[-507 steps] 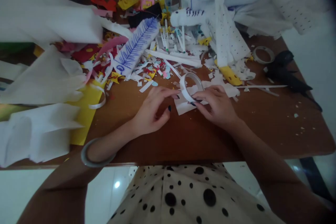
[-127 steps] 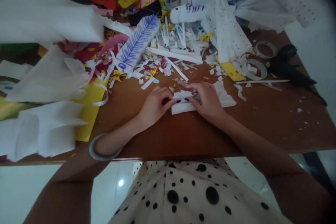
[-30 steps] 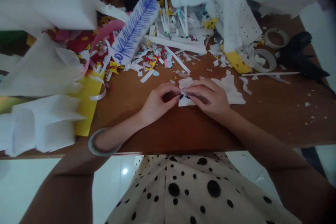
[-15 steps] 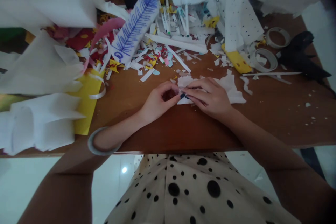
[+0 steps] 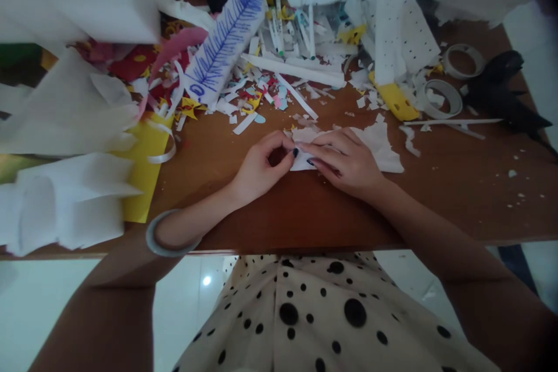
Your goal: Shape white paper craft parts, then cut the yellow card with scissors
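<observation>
both hands [image 5: 305,160] still pinch the unmarked white paper [image 5: 383,148]

The person wears a cream top [image 5: 318,314] with black dots of mixed sizes. A grey bangle [image 5: 168,235] circles the left wrist. Both arms are bare, without sleeves. The fingernails [image 5: 296,152] are painted dark.

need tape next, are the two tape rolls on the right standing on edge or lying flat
Lying flat. Both tape rolls show their open rings face up on the table, beside the black scissors.
</observation>
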A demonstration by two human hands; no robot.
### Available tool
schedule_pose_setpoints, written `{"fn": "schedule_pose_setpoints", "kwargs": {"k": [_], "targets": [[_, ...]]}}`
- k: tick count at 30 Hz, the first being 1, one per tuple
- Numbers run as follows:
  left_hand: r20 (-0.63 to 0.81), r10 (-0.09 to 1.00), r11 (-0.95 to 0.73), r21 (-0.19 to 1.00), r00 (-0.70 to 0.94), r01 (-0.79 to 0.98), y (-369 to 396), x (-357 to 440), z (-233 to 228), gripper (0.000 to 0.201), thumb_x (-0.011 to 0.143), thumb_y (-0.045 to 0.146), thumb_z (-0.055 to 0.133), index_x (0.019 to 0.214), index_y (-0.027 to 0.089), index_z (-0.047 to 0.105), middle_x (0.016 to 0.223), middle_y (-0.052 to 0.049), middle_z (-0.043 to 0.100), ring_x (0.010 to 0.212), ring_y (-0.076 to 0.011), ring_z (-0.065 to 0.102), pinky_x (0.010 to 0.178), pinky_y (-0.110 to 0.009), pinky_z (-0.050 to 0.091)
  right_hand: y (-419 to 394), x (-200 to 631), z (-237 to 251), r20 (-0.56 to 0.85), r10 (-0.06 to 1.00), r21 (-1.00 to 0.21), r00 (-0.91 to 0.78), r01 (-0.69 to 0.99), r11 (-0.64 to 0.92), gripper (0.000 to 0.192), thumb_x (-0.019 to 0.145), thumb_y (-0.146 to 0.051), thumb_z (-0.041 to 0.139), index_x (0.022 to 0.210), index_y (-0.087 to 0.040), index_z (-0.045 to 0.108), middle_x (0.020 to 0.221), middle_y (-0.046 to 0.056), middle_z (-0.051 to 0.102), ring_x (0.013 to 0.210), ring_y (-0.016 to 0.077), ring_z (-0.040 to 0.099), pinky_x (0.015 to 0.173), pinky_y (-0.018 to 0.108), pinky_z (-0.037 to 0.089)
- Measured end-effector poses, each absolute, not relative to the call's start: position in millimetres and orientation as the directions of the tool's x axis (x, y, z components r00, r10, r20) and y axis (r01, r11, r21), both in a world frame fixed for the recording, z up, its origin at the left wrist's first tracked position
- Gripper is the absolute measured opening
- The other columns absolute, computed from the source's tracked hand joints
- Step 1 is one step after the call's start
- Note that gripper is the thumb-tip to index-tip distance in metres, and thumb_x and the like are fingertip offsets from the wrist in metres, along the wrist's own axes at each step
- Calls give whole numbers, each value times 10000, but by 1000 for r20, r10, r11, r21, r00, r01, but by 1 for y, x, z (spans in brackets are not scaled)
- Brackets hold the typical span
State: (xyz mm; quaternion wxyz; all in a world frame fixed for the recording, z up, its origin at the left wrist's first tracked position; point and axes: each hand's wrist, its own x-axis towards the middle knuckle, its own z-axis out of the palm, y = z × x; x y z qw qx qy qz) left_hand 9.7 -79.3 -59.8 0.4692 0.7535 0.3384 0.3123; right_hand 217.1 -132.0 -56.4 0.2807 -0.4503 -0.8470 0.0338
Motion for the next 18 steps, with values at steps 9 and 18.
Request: {"fn": "schedule_pose_setpoints", "kwargs": {"k": [9,18], "targets": [[144,803,-307,932,578,194,-78,9,-61,76,859,241,557,811,187,578,779,-13,544,740,-143,491,695,-270,390,-131,217,-58,453,770,-338,-450,712,615,410,928,-207,464,1324,-288,528,1059,72,644,984,214,585,864,395,478],[122,818,-278,940,562,199,-79,10,-62,132,860,307,585,871,179,615,823,-27,570,780,-152,521,735,-279,414,-130,219,-58,464,764,-323,-448,718,617,443,917,-194,480,1351,-279,500,1066,76,642,963,210,587,871,393,472]]}}
